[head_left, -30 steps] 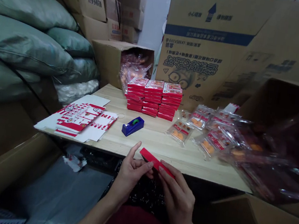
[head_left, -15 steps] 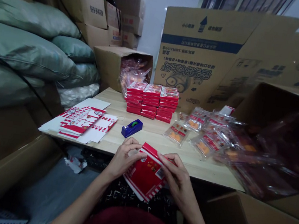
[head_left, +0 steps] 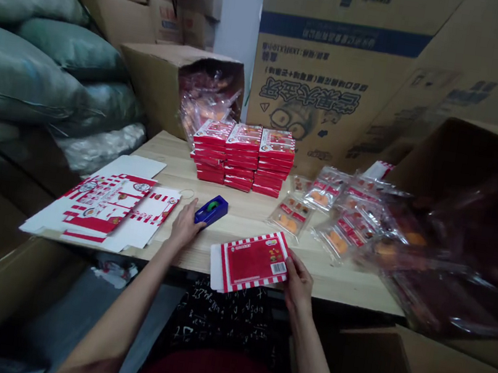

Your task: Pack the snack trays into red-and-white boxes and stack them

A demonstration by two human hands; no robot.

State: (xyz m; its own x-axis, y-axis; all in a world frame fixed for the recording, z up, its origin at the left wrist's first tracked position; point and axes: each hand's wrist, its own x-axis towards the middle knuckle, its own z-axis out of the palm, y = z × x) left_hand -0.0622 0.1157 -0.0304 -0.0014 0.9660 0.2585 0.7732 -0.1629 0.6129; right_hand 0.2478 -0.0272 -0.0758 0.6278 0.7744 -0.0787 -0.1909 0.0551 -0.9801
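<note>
A blue tape dispenser (head_left: 215, 214) with a green core sits on the table. My left hand (head_left: 184, 225) is at its left end, fingers along the side and thumb against the near end. My right hand (head_left: 299, 281) grips the right end of a flat red-and-white striped carton (head_left: 250, 263). The carton's back panel with a barcode faces up, and a white flap sticks out at its left end. It is held over the table's front edge. The right fingers under the carton are partly hidden.
Flat unfolded cartons (head_left: 108, 206) lie at left. Stacked red packs (head_left: 240, 163) stand at the back. Clear snack bags (head_left: 291, 215) spread to the right, near a large open box (head_left: 452, 142). Another open box (head_left: 454, 348) stands below right; green sacks (head_left: 17, 77) are piled left.
My left hand has let go of the carton and moved left to the tape dispenser. My right hand has kept the carton, which is now turned more sideways. The view has tilted down.
</note>
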